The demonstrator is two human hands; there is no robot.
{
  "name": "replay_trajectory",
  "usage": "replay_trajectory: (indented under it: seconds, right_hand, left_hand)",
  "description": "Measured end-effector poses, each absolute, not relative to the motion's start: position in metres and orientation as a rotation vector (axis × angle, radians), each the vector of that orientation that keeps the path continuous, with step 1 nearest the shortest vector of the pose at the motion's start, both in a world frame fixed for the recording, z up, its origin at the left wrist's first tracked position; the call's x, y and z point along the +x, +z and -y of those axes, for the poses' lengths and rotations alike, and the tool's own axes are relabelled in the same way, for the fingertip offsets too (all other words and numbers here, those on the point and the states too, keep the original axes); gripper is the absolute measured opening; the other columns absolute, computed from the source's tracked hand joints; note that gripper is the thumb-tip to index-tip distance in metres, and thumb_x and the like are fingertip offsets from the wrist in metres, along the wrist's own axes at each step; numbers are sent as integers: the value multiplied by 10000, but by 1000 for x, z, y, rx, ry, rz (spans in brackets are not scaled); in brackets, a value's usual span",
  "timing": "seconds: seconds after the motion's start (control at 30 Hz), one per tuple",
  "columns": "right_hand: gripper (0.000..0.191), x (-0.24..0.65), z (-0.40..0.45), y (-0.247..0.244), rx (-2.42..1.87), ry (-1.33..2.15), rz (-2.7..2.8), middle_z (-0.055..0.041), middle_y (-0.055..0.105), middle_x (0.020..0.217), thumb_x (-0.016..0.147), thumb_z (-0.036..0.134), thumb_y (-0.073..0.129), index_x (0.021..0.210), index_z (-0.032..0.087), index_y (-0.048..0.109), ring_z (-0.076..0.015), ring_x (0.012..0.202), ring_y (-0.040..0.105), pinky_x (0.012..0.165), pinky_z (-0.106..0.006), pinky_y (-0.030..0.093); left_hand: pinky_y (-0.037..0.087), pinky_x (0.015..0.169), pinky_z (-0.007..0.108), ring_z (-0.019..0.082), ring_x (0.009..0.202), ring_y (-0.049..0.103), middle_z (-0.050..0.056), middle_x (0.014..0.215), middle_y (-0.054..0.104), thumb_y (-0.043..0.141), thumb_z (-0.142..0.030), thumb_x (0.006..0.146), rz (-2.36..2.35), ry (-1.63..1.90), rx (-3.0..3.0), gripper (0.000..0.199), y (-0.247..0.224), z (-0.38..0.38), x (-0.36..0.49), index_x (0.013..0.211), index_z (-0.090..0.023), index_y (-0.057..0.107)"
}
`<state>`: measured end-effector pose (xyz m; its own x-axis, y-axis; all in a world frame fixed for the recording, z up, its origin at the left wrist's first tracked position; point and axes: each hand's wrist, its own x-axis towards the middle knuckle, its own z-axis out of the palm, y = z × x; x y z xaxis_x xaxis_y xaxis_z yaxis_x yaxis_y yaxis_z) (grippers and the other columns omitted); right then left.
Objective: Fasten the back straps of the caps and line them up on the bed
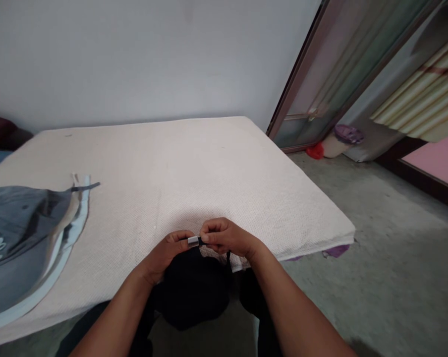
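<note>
Left hand (167,252) is pinching the silver buckle (193,241), right hand (229,238) the strap (201,241) of the black cap (196,295) (apparently adjusting), likely needing steady pulling next

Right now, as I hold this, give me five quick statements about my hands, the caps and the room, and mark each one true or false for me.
1. The left hand holds a silver buckle. True.
2. The other hand lies flat, well away from the buckle. False: the right hand pinches the dark strap right beside it.
3. A grey cap with pale lettering lies on the pale cover. True.
4. The grey cap is at the right edge of the picture. False: it is at the left edge.
5. Something red is on the floor beside the bin. True.
</note>
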<state>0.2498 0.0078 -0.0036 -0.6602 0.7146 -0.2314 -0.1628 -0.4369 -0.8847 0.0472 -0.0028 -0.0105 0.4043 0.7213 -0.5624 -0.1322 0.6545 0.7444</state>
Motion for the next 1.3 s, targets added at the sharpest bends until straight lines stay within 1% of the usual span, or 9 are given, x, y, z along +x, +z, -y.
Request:
replay_trajectory:
  seconds: [0.07,0.27,0.47,0.57,0.73,0.87,0.93,1.13,1.3]
  right_hand:
    - [205,251,-8,-4,-802,2144,1203,79,438,496,769,320,674,748,150,560,-29,410,309,373,-157,202]
    - [191,250,-7,-7,-765,2171,1154,81,455,507,757,299,685,815,157,571,-30,411,334,376,-149,216]
    - [169,250,-8,-7,-800,2167,1180,86,445,500,749,275,687,802,157,579,-30,404,339,370,-147,227]
    - [167,250,-7,-6,-810,2163,1194,83,460,499,752,275,683,804,156,578,-30,403,342,370,-145,235]
    - [206,249,-7,-6,-808,2147,1193,76,500,533,746,276,695,871,163,576,-34,416,377,375,-143,259]
    - [282,250,-8,-6,-759,2154,1212,79,498,543,744,305,704,956,168,577,-38,421,372,381,-149,269]
    - [301,250,-8,-6,-730,2147,1211,78,500,546,739,311,710,968,166,577,-40,428,374,385,-152,269]
    - [272,248,-7,-7,-687,2143,1173,72,513,543,745,294,706,944,163,575,-36,415,355,375,-153,248]
    - [262,246,-7,-6,-689,2125,1145,73,502,538,761,304,690,952,162,580,-30,409,328,372,-152,216]
  left_hand:
    - [374,467,176,71,468,534,-22,603,658,811,-290,611,-1022,608,652,265,-11,4,47,816,-183,681]
    - [349,449,173,68,444,518,-28,572,639,797,-279,633,-993,569,664,224,-7,4,48,786,-171,673]
    - [330,431,169,63,422,497,-30,550,616,770,-265,666,-976,566,692,180,-7,4,49,762,-160,662]
    - [343,440,171,67,433,511,-22,570,632,761,-252,675,-975,559,706,163,-9,4,49,775,-160,671]
    - [362,456,165,66,455,532,-5,606,659,745,-234,697,-940,575,700,149,-10,3,48,810,-152,694]
    - [415,507,186,92,516,583,29,690,703,746,-231,698,-918,591,668,199,-12,4,47,879,-158,708]
    - [429,528,197,105,545,601,38,718,715,751,-239,697,-901,600,650,219,-14,4,46,900,-166,711]
    - [463,593,222,128,597,633,42,744,729,780,-236,669,-900,618,613,239,-14,5,45,890,-170,717]
    - [447,574,215,121,589,624,38,743,721,782,-260,666,-911,605,628,260,-12,5,45,900,-172,712]
